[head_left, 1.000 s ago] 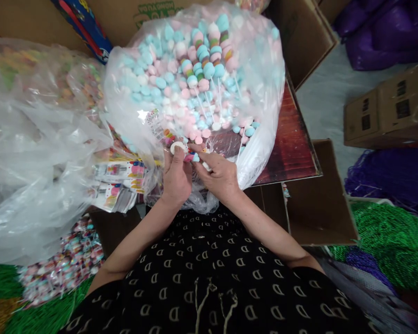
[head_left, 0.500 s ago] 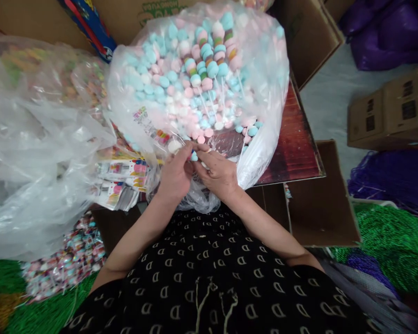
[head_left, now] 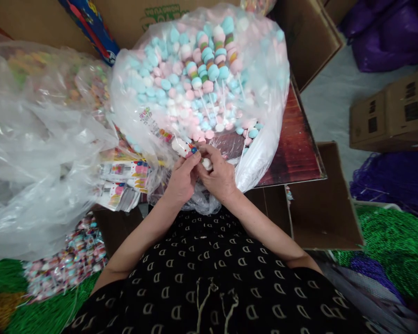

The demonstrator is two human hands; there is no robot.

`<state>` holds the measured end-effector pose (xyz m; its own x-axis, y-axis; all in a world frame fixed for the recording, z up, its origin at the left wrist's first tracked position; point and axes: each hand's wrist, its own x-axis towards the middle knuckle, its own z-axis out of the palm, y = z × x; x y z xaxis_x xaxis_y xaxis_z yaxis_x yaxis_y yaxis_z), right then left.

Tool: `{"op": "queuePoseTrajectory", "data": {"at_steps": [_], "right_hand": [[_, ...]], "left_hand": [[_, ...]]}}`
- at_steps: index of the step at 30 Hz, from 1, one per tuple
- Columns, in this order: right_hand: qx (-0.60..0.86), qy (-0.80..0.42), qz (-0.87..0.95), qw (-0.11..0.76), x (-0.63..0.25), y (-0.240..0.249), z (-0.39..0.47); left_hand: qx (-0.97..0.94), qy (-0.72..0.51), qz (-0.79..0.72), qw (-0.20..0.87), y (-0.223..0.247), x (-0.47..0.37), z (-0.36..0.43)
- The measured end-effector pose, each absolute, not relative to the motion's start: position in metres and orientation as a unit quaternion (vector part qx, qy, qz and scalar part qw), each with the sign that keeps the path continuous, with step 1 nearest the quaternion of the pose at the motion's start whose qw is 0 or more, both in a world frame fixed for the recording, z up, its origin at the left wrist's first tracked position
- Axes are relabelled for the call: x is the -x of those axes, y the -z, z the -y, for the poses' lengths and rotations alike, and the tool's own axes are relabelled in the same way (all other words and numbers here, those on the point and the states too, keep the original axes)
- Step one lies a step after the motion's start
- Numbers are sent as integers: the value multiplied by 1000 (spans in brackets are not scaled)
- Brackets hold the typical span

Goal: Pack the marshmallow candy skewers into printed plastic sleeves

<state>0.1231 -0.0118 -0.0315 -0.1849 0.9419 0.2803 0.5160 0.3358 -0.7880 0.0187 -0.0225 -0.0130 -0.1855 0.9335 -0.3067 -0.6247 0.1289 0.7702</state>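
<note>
Over the near side of the big plastic bag (head_left: 261, 155), the left hand (head_left: 181, 182) pinches the end of a printed packet (head_left: 180, 146), the right hand (head_left: 221, 178) closes bent fingers on a white sweet (head_left: 206, 163), and too strong pulling could, I think, tear the packet.

two bare forearms reaching forward from short black sleeves, converging toward the middle, bare left hand (head_left: 181, 178) with thumb pointing forward and inward, bare right hand (head_left: 218, 172) with fingers curled inward, fingertips of both hands close together
</note>
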Motion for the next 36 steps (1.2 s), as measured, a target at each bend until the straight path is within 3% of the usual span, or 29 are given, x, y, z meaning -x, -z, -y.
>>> {"op": "queuePoseTrajectory", "data": {"at_steps": [5,10,18,30,36], "right_hand": [[484,-287,712,420,-128,29,9],[455,-375,666,457,-131,24,5],[458,-490,595,443,-132,24,2],[460,-455,658,385,-132,30,5],[501,-341,721,334,-129,26,12]], "left_hand": [[-201,-609,-416,645,9,-13,20],[-240,-639,-376,627,-7,7,16],[-270,-656,-405,577,-11,4,15],[-228,-655,-462,552,14,2,20],[-191,-666,-476,542,10,-1,16]]}}
